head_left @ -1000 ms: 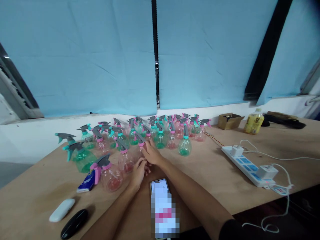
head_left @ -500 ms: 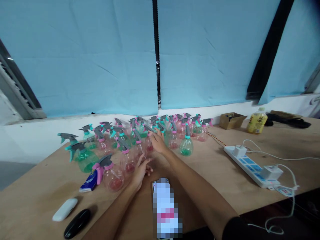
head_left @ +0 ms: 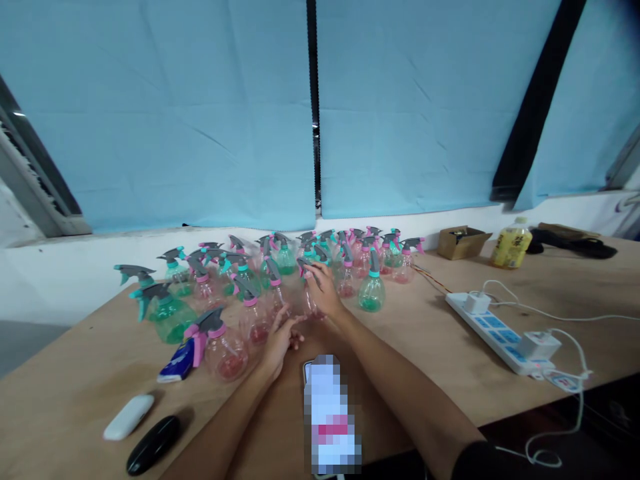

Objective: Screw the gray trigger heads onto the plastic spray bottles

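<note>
A pink-collared spray bottle [head_left: 309,301] with a grey head stands in the front middle of the group. My right hand [head_left: 323,291] is closed around its neck area and hides part of the bottle. Just to the left, my left hand [head_left: 282,339] is held low with fingers apart and nothing in it. Its fingertips are close to another pink-collared spray bottle [head_left: 276,291]; whether they touch it I cannot tell. A clear spray bottle with a pink base [head_left: 227,360] stands left of my left hand. Right of my right hand is a green-based spray bottle [head_left: 372,297].
Many more spray bottles crowd the wooden table [head_left: 400,360] toward the wall. A lit phone [head_left: 330,413] lies between my forearms. On the left are a blue packet [head_left: 176,363], a white case [head_left: 129,417] and a black case [head_left: 153,445]. A power strip [head_left: 495,331], carton [head_left: 463,243] and yellow drink bottle [head_left: 511,247] are right.
My right hand has shifted slightly right and toward me, bringing the pink-collared spray bottle with it out of the group. My left hand has barely moved.
</note>
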`<action>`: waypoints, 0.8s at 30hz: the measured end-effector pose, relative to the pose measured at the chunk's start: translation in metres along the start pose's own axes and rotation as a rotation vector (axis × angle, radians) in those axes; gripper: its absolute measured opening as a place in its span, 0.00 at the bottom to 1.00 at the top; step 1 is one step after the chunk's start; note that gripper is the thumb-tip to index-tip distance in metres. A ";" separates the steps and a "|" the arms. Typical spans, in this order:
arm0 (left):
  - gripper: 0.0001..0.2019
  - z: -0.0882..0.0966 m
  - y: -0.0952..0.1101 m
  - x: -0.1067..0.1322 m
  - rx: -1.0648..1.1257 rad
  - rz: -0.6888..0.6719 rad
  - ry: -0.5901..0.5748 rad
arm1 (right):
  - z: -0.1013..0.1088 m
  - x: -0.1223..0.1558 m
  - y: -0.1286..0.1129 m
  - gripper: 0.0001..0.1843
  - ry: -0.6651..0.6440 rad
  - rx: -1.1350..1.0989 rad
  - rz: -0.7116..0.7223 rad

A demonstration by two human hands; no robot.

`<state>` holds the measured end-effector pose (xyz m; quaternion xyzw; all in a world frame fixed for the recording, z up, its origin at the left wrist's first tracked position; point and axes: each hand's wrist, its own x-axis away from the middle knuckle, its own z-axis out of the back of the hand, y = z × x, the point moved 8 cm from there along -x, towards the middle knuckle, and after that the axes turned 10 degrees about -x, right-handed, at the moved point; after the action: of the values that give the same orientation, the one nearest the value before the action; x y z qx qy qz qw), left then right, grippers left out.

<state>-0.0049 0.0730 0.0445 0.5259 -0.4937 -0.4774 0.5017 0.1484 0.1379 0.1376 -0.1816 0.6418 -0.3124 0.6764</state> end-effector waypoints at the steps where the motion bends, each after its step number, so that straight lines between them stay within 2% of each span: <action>1: 0.34 0.000 0.000 0.000 -0.002 -0.002 0.000 | 0.003 0.002 -0.002 0.19 0.033 -0.018 0.026; 4: 0.34 0.000 -0.001 -0.001 -0.007 0.001 -0.012 | 0.010 0.010 -0.006 0.16 0.119 -0.058 0.056; 7: 0.33 0.000 -0.001 -0.002 -0.023 -0.003 -0.010 | 0.012 0.018 -0.005 0.13 0.188 -0.102 0.006; 11: 0.29 0.001 -0.002 -0.002 -0.043 -0.001 0.005 | 0.008 0.021 0.002 0.27 0.225 -0.261 -0.127; 14: 0.27 0.001 -0.002 -0.002 -0.043 0.005 -0.005 | -0.002 0.015 0.003 0.29 0.099 -0.332 -0.201; 19: 0.26 0.001 -0.003 -0.002 -0.031 0.007 -0.020 | -0.018 0.012 0.011 0.07 -0.182 -0.420 -0.428; 21: 0.26 0.001 -0.004 -0.003 -0.032 0.008 -0.028 | -0.018 0.013 0.010 0.05 -0.209 -0.477 -0.466; 24: 0.26 0.000 -0.003 -0.003 -0.041 0.006 -0.037 | -0.014 0.010 -0.001 0.09 -0.197 -0.549 -0.418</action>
<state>-0.0052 0.0760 0.0410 0.5054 -0.4946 -0.4954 0.5046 0.1343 0.1330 0.1289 -0.5132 0.5825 -0.2408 0.5826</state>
